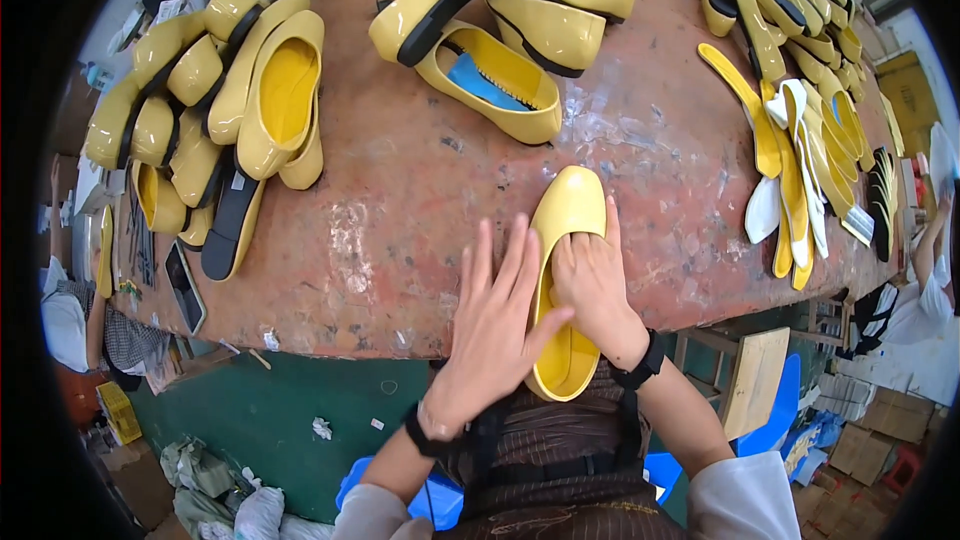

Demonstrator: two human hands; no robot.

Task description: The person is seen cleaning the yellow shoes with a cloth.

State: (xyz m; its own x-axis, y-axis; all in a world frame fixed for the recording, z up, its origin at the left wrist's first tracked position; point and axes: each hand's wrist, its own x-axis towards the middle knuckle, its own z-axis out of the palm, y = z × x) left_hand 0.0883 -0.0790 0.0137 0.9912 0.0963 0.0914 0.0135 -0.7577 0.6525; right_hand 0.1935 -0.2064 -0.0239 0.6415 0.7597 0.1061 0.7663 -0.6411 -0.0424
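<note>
Yellow shoe [569,203] (glossy), opening upward

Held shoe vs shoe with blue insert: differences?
The held shoe has the right hand inside; no hand touches the other shoe. The held shoe looks yellow inside; the other shoe contains the blue insert. The held shoe points forward; the other shoe lies slantwise. Both are glossy yellow outside.

My left hand [490,325] and right hand [592,285] are bare, each with a black band [641,360] at the wrist. I wear pale sleeves [745,500] and a brown, thinly striped garment [548,435], perhaps an apron, with black straps [632,427] and yellowish marks [622,510].
</note>
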